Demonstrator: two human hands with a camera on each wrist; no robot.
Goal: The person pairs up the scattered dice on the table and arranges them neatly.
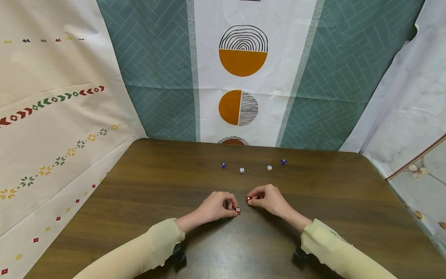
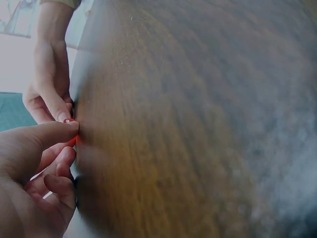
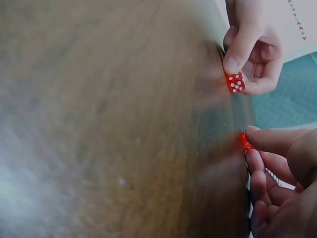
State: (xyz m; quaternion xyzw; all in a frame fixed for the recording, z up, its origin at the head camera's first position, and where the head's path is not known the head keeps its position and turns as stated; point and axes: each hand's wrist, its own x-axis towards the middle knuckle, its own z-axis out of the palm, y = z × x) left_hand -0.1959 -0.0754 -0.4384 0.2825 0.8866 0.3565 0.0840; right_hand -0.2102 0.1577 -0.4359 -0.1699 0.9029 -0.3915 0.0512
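So the left hand (image 1: 214, 206) is closed in a small pinch, with a red die (image 1: 238, 211) at its fingertips. Beyond that hand, out of its grasp, there's a blue die (image 1: 223, 165) and, to its right, a white die (image 1: 242, 170). Just past the left fingertips, a second red die (image 1: 248, 199) is pinched by the right hand (image 1: 270, 200), thumb and finger closed on it. Beyond that hand sit another white die (image 1: 269, 168), then another blue die (image 1: 283, 161). Probably the far four are sorted and the red pair's what's left, neither let go yet.
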